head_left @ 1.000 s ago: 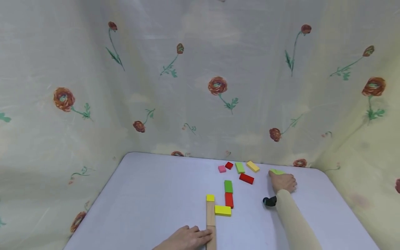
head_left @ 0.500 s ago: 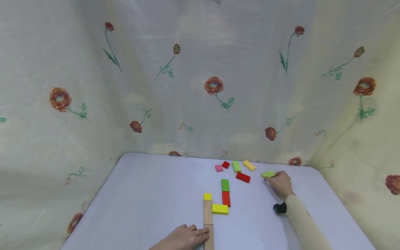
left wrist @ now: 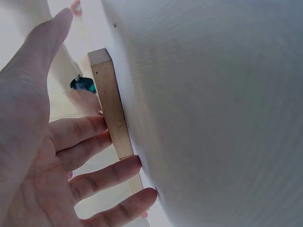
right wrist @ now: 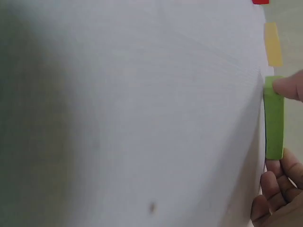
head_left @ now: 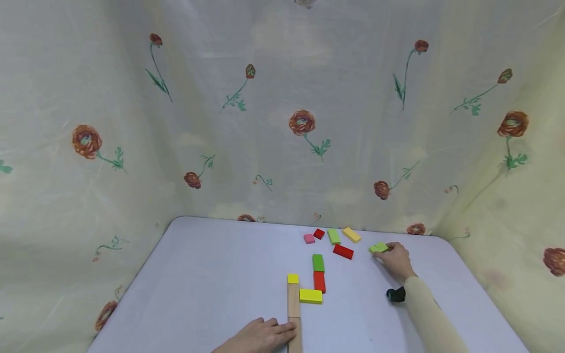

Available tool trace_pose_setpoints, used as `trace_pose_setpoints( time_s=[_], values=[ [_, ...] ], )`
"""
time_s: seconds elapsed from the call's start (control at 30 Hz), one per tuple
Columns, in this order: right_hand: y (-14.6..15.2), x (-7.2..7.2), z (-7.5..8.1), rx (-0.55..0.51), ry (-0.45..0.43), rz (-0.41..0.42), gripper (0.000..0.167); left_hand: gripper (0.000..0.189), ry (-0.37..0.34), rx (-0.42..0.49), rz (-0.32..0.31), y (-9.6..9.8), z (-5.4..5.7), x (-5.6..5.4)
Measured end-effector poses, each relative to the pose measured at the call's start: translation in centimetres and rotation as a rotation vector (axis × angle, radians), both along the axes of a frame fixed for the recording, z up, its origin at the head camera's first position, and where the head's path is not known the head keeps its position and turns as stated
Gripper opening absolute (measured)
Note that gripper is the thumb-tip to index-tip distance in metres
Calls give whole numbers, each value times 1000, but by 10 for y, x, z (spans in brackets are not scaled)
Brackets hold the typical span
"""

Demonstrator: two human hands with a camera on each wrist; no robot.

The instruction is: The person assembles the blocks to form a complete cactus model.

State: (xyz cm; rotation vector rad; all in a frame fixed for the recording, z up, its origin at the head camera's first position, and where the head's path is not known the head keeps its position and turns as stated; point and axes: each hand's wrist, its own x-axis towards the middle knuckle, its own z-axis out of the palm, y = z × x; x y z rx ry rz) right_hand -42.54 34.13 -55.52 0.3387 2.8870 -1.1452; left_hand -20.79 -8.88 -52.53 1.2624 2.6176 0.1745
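At the table's right rear, my right hand (head_left: 397, 261) pinches a light green block (head_left: 378, 247). In the right wrist view the thumb is on one end of that green block (right wrist: 274, 120) and fingers are at the other. My left hand (head_left: 260, 336) lies at the front, its fairly straight fingers touching the side of a plain wooden block (head_left: 295, 333); the left wrist view shows the fingertips against this wooden block (left wrist: 111, 106). Ahead of it, in line, are a second wooden block (head_left: 293, 300) and a small yellow block (head_left: 293, 278).
A yellow block (head_left: 311, 296) adjoins the wooden row; a red block (head_left: 320, 282) and a green block (head_left: 318, 263) extend beyond it. Farther back lie a red block (head_left: 343, 251), a light green one (head_left: 334, 237), a pale yellow one (head_left: 351, 235) and small cubes. Flowered cloth (head_left: 282, 162) surrounds the table.
Since a second ago, my right hand has turned and shifted the light green block slightly leftward, uncovering more of it. My left hand stays on the wooden block. The head view has shifted a little.
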Motion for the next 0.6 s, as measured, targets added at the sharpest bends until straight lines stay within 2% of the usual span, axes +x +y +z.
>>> trace_pose_setpoints(
  time_s=[0.17, 0.33, 0.43, 0.6],
  values=[
    [-3, 2, 6, -31, 9, 20, 82, 68, 31, 13, -8, 0, 0, 1],
    [-26, 0, 26, -64, 62, 65, 78, 70, 68, 14, -16, -1, -1, 1],
    [-51, -1, 40, -67, 104, 110, 74, 70, 74, 12, -15, -1, -2, 1],
    [-93, 5, 58, -70, 166, 264, 66, 69, 63, 10, -16, 0, -4, 0]
  ],
)
